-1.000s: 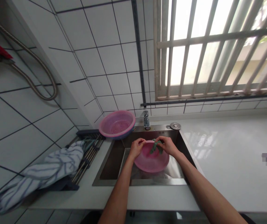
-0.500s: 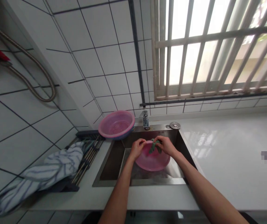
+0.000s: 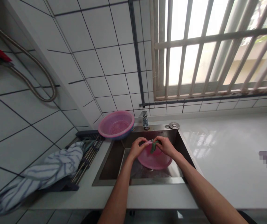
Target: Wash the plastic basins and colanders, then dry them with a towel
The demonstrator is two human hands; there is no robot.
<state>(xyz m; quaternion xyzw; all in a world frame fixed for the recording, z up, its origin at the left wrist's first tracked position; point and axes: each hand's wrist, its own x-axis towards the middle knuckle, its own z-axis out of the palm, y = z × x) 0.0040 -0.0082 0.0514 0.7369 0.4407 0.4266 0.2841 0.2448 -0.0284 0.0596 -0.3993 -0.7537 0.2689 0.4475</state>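
Note:
A pink plastic basin (image 3: pixel 155 162) is held tilted in the steel sink (image 3: pixel 110 177). My left hand (image 3: pixel 138 147) is closed on the basin's far-left rim, thumb and fingers pinching its edge. A green cloth (image 3: pixel 153 147) is gripped in my right hand (image 3: pixel 164 145) and hangs over the inside of the basin at its far rim. Part of the cloth is hidden by my right fingers. Behind the basin stands the chrome faucet (image 3: pixel 145 120).
A larger pink basin (image 3: pixel 117 124) rests at the sink's back-left corner. A striped towel (image 3: pixel 51 166) drapes over a dark rack (image 3: pixel 88 160) on the left. A round metal drain cover (image 3: pixel 174 125) sits by the sink's back right. White countertop (image 3: pixel 226 161) extends right.
The basin has shifted slightly right and its front edge has risen a little, showing more of the drain below. The cloth looks more bunched under my right fingers.

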